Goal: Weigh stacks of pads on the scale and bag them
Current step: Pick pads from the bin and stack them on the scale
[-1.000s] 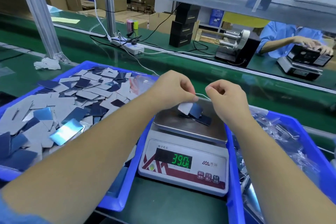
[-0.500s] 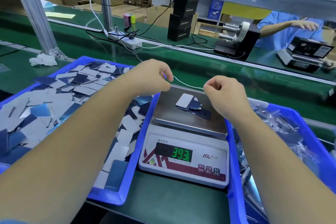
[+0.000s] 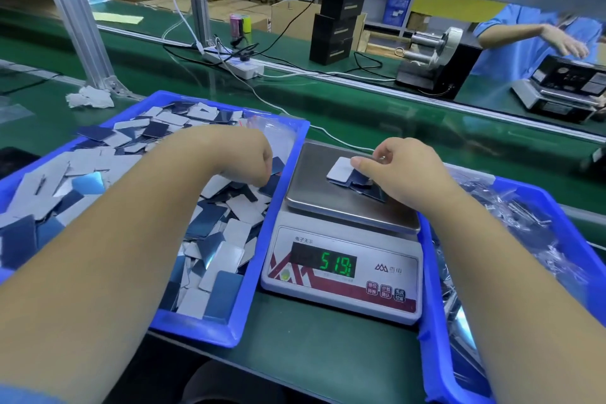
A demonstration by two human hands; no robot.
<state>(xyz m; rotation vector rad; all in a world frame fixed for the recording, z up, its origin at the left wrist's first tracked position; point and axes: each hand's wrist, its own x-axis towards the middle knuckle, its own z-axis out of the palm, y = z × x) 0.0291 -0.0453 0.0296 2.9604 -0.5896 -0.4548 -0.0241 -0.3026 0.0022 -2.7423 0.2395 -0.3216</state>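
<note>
A white digital scale [image 3: 341, 275] stands between two blue bins, its green display reading 51.9. On its steel pan [image 3: 321, 193] lies a small pile of pads [image 3: 341, 170], grey and dark blue. My right hand [image 3: 400, 170] is down on that pile, thumb on the top grey pad and fingers curled over the far side. My left hand [image 3: 242, 154] hangs over the right end of the left blue bin [image 3: 196, 328], fingers curled down among the loose pads [image 3: 226, 229]; what it holds is hidden.
The right blue bin [image 3: 436, 305] holds clear plastic bags [image 3: 511, 239]. A white cable [image 3: 331, 136] runs behind the scale to a power strip [image 3: 236, 64]. Beyond the green belt, another person [image 3: 531, 43] works at a second scale. An aluminium post [image 3: 78, 23] stands at the back left.
My left hand moved left off the scale and down into the pad bin. My right hand dropped onto the pile on the pan. The reading rose from 39.0 to 51.9.
</note>
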